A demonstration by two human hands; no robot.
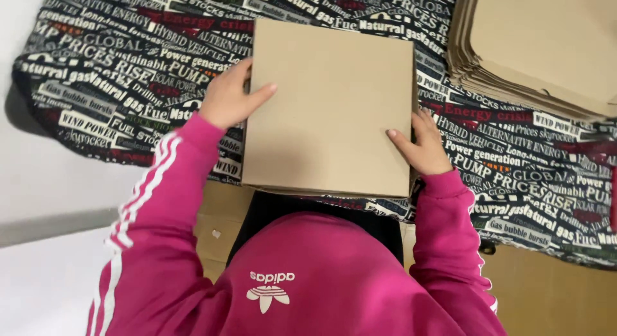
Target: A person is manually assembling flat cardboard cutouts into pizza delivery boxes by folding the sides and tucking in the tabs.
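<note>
I see one table covering [116,85] spread widest of all, a dark cloth crowded with printed lettering in white, red and green, running from far left to near right. On it, at the far right, sits one stack of flat cardboard sheets [533,47], plain brown with rounded corners (too many thin layers for me to count). In the middle lies one cardboard box [331,108], square, flat-topped, unprinted light brown, its near edge hanging just over the cloth's near border. Two pink sleeves with white stripes [157,194] come up from the near side. Two hands are on the box: my left hand [228,98] grips its left edge, thumb laid across the top and fingers curled down the side; my right hand [424,146] clasps the right edge nearer the near corner, thumb pressed on the top face, fingers wrapped over the side. Both are grasping the box, which rests on the cloth between them.
</note>
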